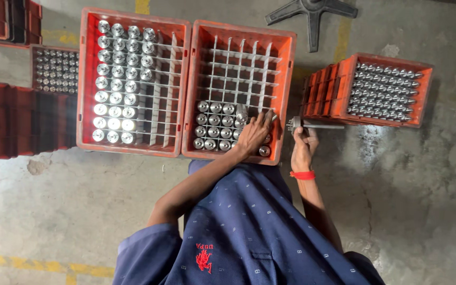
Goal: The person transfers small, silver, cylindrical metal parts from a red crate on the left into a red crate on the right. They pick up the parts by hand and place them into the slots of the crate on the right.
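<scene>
My left hand (pixel 254 134) reaches into the middle orange crate (pixel 290 95), fingers closed on a shiny metal cylinder (pixel 273 116) at a cell of the white divider grid (pixel 238 68). Several metal cylinders (pixel 215 125) stand upright in the crate's near-left cells. My right hand (pixel 303 150), with a red band at the wrist, hangs just right of that crate. It grips a metal shaft part (pixel 315 125) that lies sideways and points to the right.
A second orange crate (pixel 84 79) on the left holds several rows of cylinders. At the right, a crate (pixel 339 84) tipped on its side shows stacked parts. More red crates (pixel 6 116) stand far left. A dark chair base (pixel 312 10) lies on the concrete floor.
</scene>
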{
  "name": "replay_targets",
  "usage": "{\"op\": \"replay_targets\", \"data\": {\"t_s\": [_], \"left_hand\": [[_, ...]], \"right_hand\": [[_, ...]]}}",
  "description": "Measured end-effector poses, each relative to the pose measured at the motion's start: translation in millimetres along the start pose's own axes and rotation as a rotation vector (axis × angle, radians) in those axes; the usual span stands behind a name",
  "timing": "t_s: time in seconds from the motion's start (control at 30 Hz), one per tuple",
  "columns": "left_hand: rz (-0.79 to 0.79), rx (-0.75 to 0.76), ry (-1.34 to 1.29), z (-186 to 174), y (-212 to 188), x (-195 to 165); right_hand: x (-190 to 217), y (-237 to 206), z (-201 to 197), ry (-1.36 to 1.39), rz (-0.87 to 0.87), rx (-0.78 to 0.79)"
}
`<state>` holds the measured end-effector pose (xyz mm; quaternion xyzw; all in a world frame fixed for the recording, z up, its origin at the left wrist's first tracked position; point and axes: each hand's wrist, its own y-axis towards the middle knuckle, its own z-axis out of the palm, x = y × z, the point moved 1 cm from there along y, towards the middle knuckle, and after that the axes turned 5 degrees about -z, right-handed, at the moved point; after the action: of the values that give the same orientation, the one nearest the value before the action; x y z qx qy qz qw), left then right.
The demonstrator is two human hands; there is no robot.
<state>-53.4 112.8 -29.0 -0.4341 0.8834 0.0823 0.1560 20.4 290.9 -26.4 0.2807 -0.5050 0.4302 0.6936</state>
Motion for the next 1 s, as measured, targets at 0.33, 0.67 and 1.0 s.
{"op": "replay_targets", "data": {"t_s": [0.33, 0.67, 1.0], "left_hand": [[-0.230, -0.029, -0.421, 1, -12, 30], [-0.074, 0.003, -0.127, -33, -10, 91], [-0.701, -0.600, -0.144, -135, -72, 245]], "right_hand": [[-8, -45, -3, -0.030, 0.159, -0.038], [-6, -48, 15, -0.109, 0.140, 0.069], [-13, -64, 39, -0.128, 0.152, 0.034]]}}
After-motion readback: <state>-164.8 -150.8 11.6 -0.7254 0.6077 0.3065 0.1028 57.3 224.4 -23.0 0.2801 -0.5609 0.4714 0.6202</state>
